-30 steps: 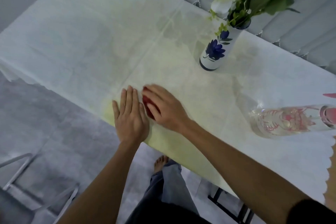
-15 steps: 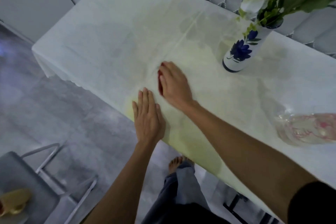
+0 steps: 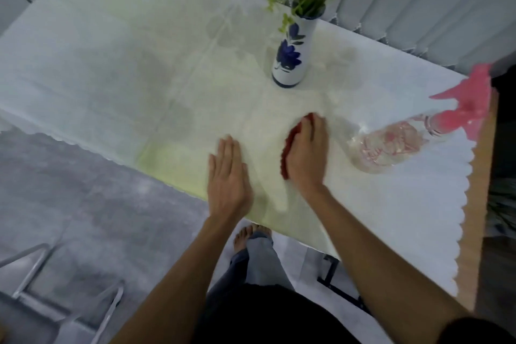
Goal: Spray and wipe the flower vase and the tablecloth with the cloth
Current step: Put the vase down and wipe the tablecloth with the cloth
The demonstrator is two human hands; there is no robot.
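My left hand (image 3: 227, 173) lies flat, pinning the tablecloth (image 3: 111, 64) taut. My right hand (image 3: 305, 153) — fingers straight — presses the cloth (image 3: 284, 156), six o'clock of the vase (image 3: 289, 64).

We find the white scallop-edged tablecloth (image 3: 111, 64) spread over the table. The white ceramic flower vase w/ blue blooms (image 3: 289, 64) stands on it twd the far edge, in front of the grey vertical blinds (image 3: 418, 8). Nearer us, L to R: left hand (image 3: 227, 181) flat on the tablecloth, right hand (image 3: 305, 156) atop the red cloth (image 3: 286, 148), then the clear plastic spray bottle w/ pink trigger (image 3: 391, 145). Metal-framed chair (image 3: 55, 301) on the floor, bottom L.
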